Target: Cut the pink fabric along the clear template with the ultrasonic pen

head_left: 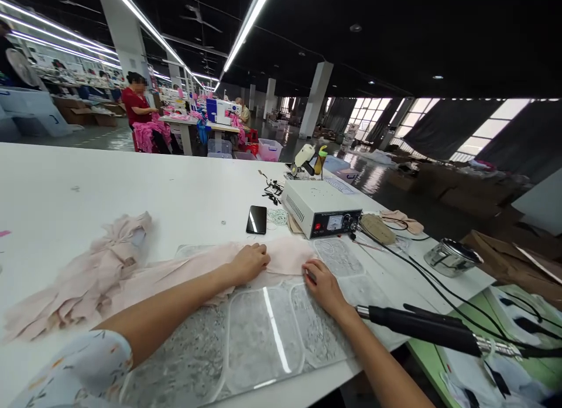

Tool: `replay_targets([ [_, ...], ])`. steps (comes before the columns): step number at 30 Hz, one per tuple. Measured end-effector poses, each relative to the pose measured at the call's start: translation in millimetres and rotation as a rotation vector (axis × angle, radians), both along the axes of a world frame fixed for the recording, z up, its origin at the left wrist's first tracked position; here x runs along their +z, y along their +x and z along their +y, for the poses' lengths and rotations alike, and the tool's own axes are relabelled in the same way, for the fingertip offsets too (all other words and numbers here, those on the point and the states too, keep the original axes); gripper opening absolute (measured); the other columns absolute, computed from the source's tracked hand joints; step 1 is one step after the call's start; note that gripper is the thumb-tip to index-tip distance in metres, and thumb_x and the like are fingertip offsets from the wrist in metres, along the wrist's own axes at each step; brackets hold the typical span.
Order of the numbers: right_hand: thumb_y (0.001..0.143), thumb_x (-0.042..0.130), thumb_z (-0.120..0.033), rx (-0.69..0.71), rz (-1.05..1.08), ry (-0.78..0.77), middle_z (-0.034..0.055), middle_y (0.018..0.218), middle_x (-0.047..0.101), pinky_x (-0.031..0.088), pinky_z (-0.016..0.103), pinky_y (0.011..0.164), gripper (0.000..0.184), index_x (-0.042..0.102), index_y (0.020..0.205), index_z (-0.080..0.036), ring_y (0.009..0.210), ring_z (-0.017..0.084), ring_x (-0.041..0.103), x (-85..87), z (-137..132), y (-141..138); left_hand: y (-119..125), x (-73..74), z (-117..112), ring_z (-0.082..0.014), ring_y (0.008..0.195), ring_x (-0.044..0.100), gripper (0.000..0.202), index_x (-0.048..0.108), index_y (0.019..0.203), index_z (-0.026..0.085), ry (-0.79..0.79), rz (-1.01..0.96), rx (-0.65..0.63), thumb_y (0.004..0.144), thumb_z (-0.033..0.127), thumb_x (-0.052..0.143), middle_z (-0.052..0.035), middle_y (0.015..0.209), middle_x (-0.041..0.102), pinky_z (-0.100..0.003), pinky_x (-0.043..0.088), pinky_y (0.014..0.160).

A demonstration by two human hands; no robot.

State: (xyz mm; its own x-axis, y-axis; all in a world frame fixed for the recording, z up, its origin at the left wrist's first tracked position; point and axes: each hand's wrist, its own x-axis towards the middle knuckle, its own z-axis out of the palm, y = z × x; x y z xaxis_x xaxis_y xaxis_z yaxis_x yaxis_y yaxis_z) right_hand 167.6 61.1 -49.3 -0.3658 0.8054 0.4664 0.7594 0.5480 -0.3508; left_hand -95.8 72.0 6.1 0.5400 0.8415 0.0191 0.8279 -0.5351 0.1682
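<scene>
Pink fabric strip [285,256] held flat on a clear patterned sheet [263,338] near the table's [132,185] front edge. Left hand [250,261] on it, grip curled, pinching or only pressing impossible to tell. Right hand [322,286] laid flat, fingers together, tips on the strip's right end. Beside the right wrist, a black-handled tool [421,327]. Toward the left edge, a heap of pink cloth [88,273]. Further back, a black phone [257,219] and a white control box [322,208].
</scene>
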Motion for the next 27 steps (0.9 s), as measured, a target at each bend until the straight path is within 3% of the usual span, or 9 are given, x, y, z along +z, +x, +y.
replay_targets([
  [3, 0.09, 0.052, -0.025, 0.012, -0.012, 0.074, 0.0087, 0.105, 0.065, 0.055, 0.037, 0.084, 0.017, 0.063, 0.101, -0.018, 0.097, 0.02, 0.063, 2.6, -1.9, 0.1, 2.9, 3.9, 1.4, -0.0212, 0.104, 0.061, 0.032, 0.055, 0.123, 0.016, -0.026, -0.055, 0.035, 0.096, 0.034, 0.057, -0.0097, 0.123, 0.057, -0.041, 0.054, 0.088],
  [5, 0.086, 0.053, -0.021, 0.015, -0.01, 0.121, 0.0104, 0.106, 0.065, 0.054, 0.039, 0.085, 0.019, 0.062, 0.103, -0.019, 0.1, 0.022, 0.062, 4.3, -3.7, -4.0, 3.9, 10.7, 1.4, -0.021, 0.102, 0.061, 0.029, 0.057, 0.12, 0.016, -0.046, -0.094, 0.051, 0.096, 0.033, 0.057, -0.0093, 0.12, 0.059, -0.041, 0.054, 0.087],
  [8, 0.078, 0.061, -0.022, 0.005, -0.011, 0.169, 0.0114, 0.11, 0.064, 0.051, 0.041, 0.086, 0.032, 0.06, 0.11, -0.019, 0.103, 0.026, 0.059, 6.2, -3.3, -15.1, 8.1, 27.5, -6.0, -0.0201, 0.093, 0.064, 0.014, 0.065, 0.096, 0.014, -0.046, -0.155, 0.051, 0.095, 0.021, 0.053, -0.0073, 0.106, 0.063, -0.036, 0.053, 0.086],
  [11, 0.072, 0.064, -0.017, -0.026, -0.012, 0.205, 0.0102, 0.101, 0.065, 0.048, 0.039, 0.08, 0.031, 0.061, 0.104, -0.019, 0.096, 0.026, 0.058, 8.8, 0.5, -21.7, 13.0, 49.3, -27.0, -0.0179, 0.093, 0.064, 0.016, 0.062, 0.085, 0.016, -0.048, -0.206, -0.004, 0.094, 0.017, 0.047, -0.0064, 0.105, 0.065, -0.029, 0.05, 0.086],
  [15, 0.069, 0.055, -0.001, -0.007, -0.017, 0.251, 0.0059, 0.082, 0.063, 0.043, 0.033, 0.071, 0.025, 0.061, 0.084, -0.02, 0.08, 0.022, 0.055, 9.9, -13.3, -14.8, 7.2, 69.3, -72.4, -0.0173, 0.098, 0.065, 0.022, 0.057, 0.081, 0.018, -0.16, -0.248, -0.089, 0.097, 0.023, 0.042, -0.0052, 0.123, 0.062, -0.024, 0.05, 0.079],
  [19, 0.068, 0.052, 0.001, 0.161, -0.046, 0.249, 0.0028, 0.074, 0.06, 0.04, 0.031, 0.066, 0.024, 0.058, 0.075, -0.021, 0.072, 0.019, 0.052, 5.4, -64.1, -6.5, -6.4, 63.6, -115.6, -0.0153, 0.087, 0.068, 0.022, 0.056, 0.075, 0.018, -0.364, -0.184, -0.124, 0.091, 0.011, 0.043, -0.0046, 0.131, 0.059, -0.023, 0.05, 0.072],
  [22, 0.069, 0.05, 0.002, 0.287, -0.043, 0.19, 0.0018, 0.074, 0.06, 0.042, 0.03, 0.066, 0.026, 0.059, 0.079, -0.021, 0.071, 0.018, 0.051, 5.3, -99.9, 1.1, -13.4, 52.6, -136.2, -0.0196, 0.108, 0.064, 0.024, 0.059, 0.073, 0.017, -0.388, -0.077, -0.164, 0.088, 0.004, 0.046, -0.0055, 0.133, 0.059, -0.025, 0.049, 0.087],
  [24, 0.068, 0.047, 0.003, 0.307, -0.023, 0.135, 0.0027, 0.077, 0.061, 0.044, 0.03, 0.067, 0.031, 0.06, 0.083, -0.021, 0.073, 0.018, 0.053, 7.7, -111.0, 9.9, -16.1, 48.5, -143.7, -0.0223, 0.118, 0.059, 0.023, 0.062, 0.075, 0.016, -0.354, -0.01, -0.167, 0.088, 0.002, 0.048, -0.007, 0.134, 0.058, -0.029, 0.046, 0.097],
  [27, 0.067, 0.045, 0.003, 0.259, 0.014, 0.048, 0.0056, 0.085, 0.064, 0.049, 0.032, 0.071, 0.038, 0.061, 0.092, -0.02, 0.079, 0.02, 0.058, 11.9, -111.0, 27.6, -14.8, 47.6, -145.5, -0.0219, 0.11, 0.063, 0.02, 0.066, 0.08, 0.016, -0.291, 0.044, -0.148, 0.09, 0.007, 0.051, -0.0069, 0.129, 0.062, -0.031, 0.046, 0.097],
])
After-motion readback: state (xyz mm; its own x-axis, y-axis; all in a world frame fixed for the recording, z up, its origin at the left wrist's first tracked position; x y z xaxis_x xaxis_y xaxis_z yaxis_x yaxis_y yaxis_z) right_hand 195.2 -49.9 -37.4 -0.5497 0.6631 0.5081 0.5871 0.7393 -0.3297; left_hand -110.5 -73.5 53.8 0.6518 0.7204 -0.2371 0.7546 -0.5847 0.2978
